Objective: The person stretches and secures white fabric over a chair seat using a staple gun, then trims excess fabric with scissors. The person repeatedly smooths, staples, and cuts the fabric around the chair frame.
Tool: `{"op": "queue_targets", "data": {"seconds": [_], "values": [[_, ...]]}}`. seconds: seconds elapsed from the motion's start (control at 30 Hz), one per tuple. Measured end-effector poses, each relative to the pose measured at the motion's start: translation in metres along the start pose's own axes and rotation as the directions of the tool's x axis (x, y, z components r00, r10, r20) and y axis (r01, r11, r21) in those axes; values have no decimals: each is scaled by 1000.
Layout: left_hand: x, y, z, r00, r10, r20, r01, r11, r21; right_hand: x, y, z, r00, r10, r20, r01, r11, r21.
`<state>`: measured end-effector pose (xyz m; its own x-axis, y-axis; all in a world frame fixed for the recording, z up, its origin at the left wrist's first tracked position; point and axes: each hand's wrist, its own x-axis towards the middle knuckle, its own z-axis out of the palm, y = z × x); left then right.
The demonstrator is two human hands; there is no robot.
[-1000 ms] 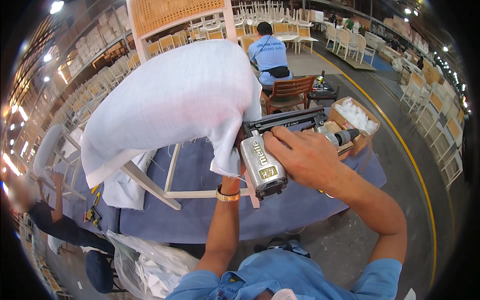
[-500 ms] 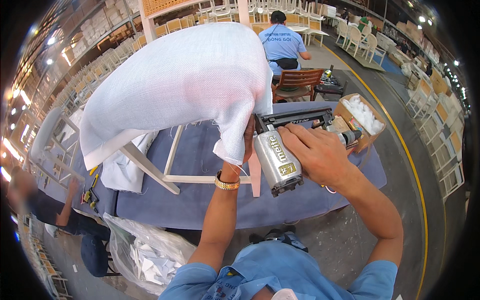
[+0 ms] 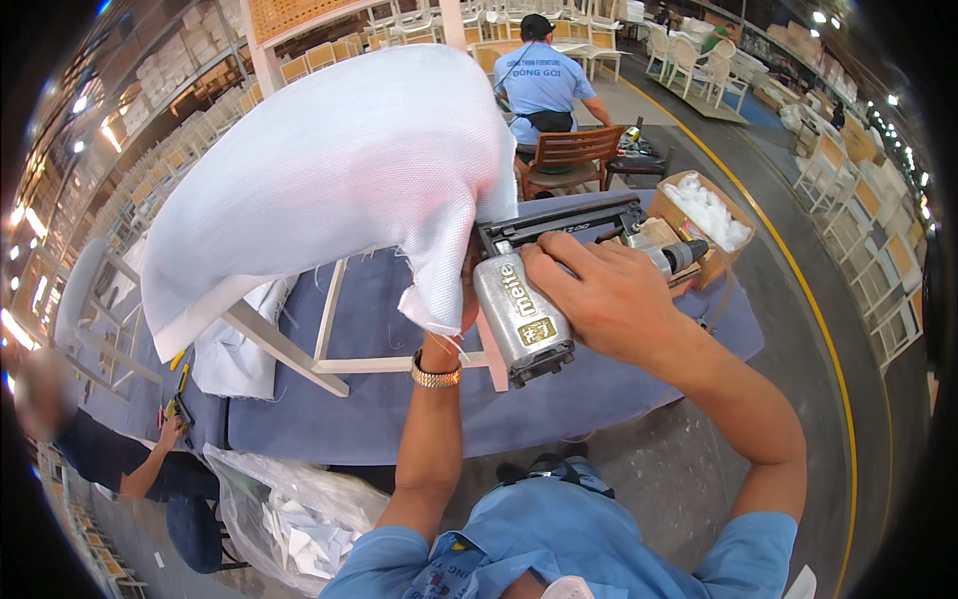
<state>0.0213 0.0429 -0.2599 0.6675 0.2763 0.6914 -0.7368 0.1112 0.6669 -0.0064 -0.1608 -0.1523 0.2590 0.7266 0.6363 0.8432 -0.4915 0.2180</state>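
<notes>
Staple gun (image 3: 521, 311) beside chair seat (image 3: 319, 165), at four o'clock.
Right hand (image 3: 611, 298) grasps it; left hand (image 3: 469, 311), behind fabric (image 3: 439, 270), hold unclear.

White chair (image 3: 329, 160) on blue table (image 3: 329, 429)

Padded seat (image 3: 319, 160) blocking left, gap beneath

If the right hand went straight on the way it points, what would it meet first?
With the silver-and-black metal fastening gun in the right hand leading, probably the white woven fabric on the pale wooden chair; whether they touch is unclear.
</notes>
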Motion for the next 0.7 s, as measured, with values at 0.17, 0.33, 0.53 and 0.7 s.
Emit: {"op": "queue_targets", "data": {"seconds": [0.17, 0.33, 0.53, 0.7], "values": [[2, 0, -10, 985, 169, 40, -172, 921, 349, 0, 2, -2, 998, 50, 38, -50, 999, 16], [10, 21, -13, 824, 453, 342, -558, 539, 631, -12, 6, 3, 996, 77, 33, -80, 991, 106], [-16, -16, -28, 979, 141, -150, -70, 911, 406, -89, 27, 45, 885, 377, 272, -462, 785, 413], [-20, -14, -15, 982, 68, -176, 16, 898, 439, -196, 39, 170, 498, 618, 608, -823, 558, 107]]}}
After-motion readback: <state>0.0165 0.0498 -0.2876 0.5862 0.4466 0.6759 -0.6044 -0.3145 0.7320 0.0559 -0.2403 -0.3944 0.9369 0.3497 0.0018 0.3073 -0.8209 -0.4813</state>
